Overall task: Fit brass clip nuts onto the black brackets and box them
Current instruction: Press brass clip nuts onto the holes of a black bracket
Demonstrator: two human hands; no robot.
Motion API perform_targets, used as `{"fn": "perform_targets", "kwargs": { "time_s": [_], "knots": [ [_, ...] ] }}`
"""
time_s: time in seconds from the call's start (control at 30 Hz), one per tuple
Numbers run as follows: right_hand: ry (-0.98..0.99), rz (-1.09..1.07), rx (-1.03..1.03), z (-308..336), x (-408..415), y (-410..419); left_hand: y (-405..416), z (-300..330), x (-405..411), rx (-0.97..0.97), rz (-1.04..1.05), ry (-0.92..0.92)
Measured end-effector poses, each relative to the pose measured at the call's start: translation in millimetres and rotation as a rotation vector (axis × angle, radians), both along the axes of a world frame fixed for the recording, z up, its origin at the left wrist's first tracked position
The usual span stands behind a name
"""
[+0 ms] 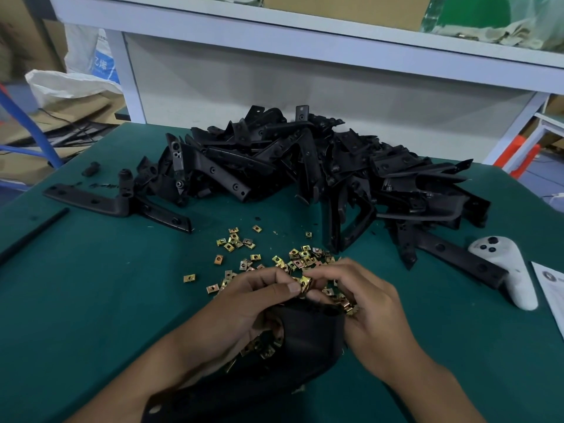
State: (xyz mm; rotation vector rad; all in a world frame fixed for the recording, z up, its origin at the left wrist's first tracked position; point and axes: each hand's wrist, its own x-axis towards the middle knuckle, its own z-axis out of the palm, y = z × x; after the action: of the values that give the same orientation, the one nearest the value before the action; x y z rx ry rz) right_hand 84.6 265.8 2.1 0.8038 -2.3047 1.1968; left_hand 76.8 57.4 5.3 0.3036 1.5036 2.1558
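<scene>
Step in hand: a judgement: one brass clip nut (305, 283) is being seated on the top edge of the held bracket (308, 334). To do it well, square the clip's open mouth to the edge, line its hole with the bracket's hole, and push straight with the thumb until it sits flush.
Left grip: the left hand (253, 300) has fingers curled, thumb and forefinger pinching the clip nut; the lower fingers seem to steady the bracket beneath.
Right grip: the right hand (369, 309) is curled too, fingertips touching the same clip nut from the other side, palm wrapped round the bracket's upper end.
Held bracket: tilted, upper end between both hands, lower end running towards the viewer.
Spare nuts: loose clip nuts (274, 257) lie scattered on the green surface (91, 300) just behind the held bracket; a few show below it.
Bracket pile: heap of black brackets (305, 166) well behind the held bracket.
Controller: white handset (506, 267) to the right of the held bracket.
Box: none in view near the held bracket.
</scene>
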Motion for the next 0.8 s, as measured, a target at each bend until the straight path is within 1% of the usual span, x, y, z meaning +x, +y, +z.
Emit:
{"fn": "perform_targets", "kwargs": {
  "time_s": [0.13, 0.2, 0.3, 0.47, 0.63, 0.8],
  "knots": [
    [0.071, -0.06, -0.011, 2.8, 1.7, 1.4, 0.7, 1.1, 1.7, 0.002, -0.009, -0.007],
    [0.074, -0.047, -0.014, 4.6, 1.7, 4.9, 0.7, 2.0, 1.8, 0.017, 0.004, -0.029],
    [0.062, -0.014, 0.033, 3.9, 1.3, 5.3, -0.2, 2.5, 1.7, 0.017, 0.003, -0.014],
    [0.1, -0.005, 0.012, 3.6, -0.2, 3.7, 0.6, 1.5, 2.7, -0.002, -0.001, -0.008],
    [0.041, 0.021, 0.037, 5.3, -0.4, 4.3, -0.8, 2.4, 3.2, -0.029, -0.041, -0.016],
    [0.016, 0.029, 0.06, 5.1, 0.1, 7.4, 0.5, 2.1, 2.1, -0.046, -0.022, -0.015]
  ]
}}
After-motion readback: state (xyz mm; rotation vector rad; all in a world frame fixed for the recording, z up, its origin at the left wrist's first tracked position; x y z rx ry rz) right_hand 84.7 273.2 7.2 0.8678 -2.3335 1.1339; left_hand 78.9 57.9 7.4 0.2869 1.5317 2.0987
